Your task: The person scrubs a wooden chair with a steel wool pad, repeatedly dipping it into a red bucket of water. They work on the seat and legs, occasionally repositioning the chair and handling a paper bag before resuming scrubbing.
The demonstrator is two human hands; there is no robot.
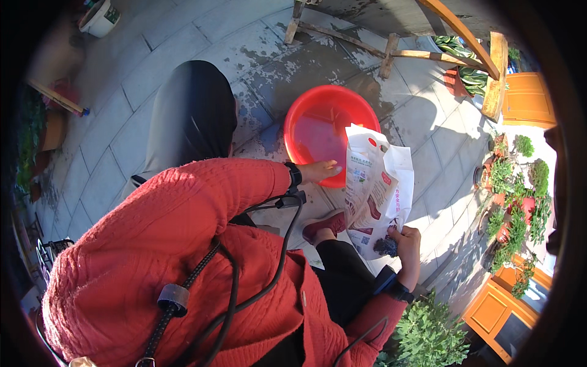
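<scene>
A printed white-and-beige bag [376,188], creased and bearing writing, hangs between my hands in front of a red plastic basin [292,137]. At the bag's lower right edge, my right hand [408,245] grips it. Beside those fingers is a dark, rough-looking wad [385,246]; its exact kind is unclear. My left hand [318,172] reaches over the basin's near rim, its fingertips close to the bag's left edge. Whether those fingers hold the bag is hard to tell. Shallow liquid shows in the basin, part of which the bag hides.
Wet patches darken the paving [312,64] around the basin. A wooden frame [392,55] stands beyond it, and a white bucket [100,19] sits at upper left. Potted plants [502,174] line the right side. A leafy bush [429,328] grows near my right forearm. Black cables [275,293] cross my torso.
</scene>
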